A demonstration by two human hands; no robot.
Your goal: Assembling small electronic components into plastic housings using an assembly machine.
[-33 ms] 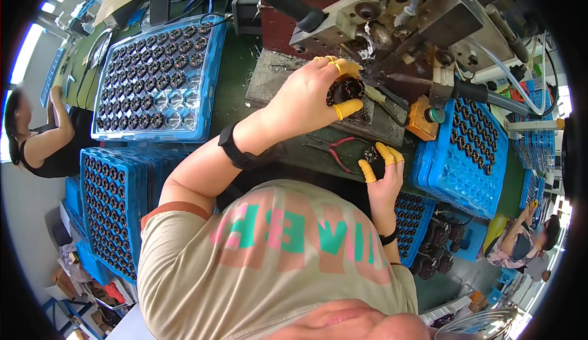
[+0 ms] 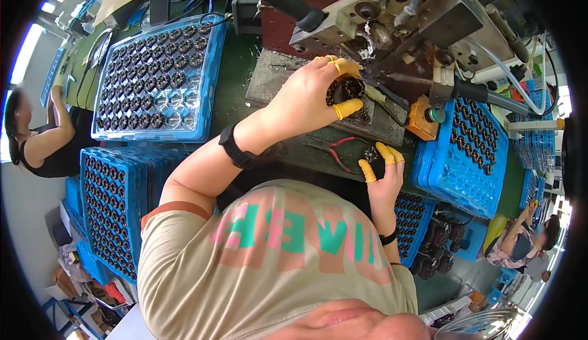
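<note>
My left hand, with yellow finger cots, grips a dark round motor stator between thumb and fingers, right at the tooling of a metal machine. Part of the stator is hidden by the fingers. Lower and to the right, my right hand, also in yellow finger cots, is closed around another small dark stator. Close to that hand, red-handled pliers lie on the green bench. A metal base plate sits under the left hand.
A blue tray of stators stands at left, with stacked trays below it. More blue trays stand at right, beside an orange block with a green button. Two other people work at far left and far right.
</note>
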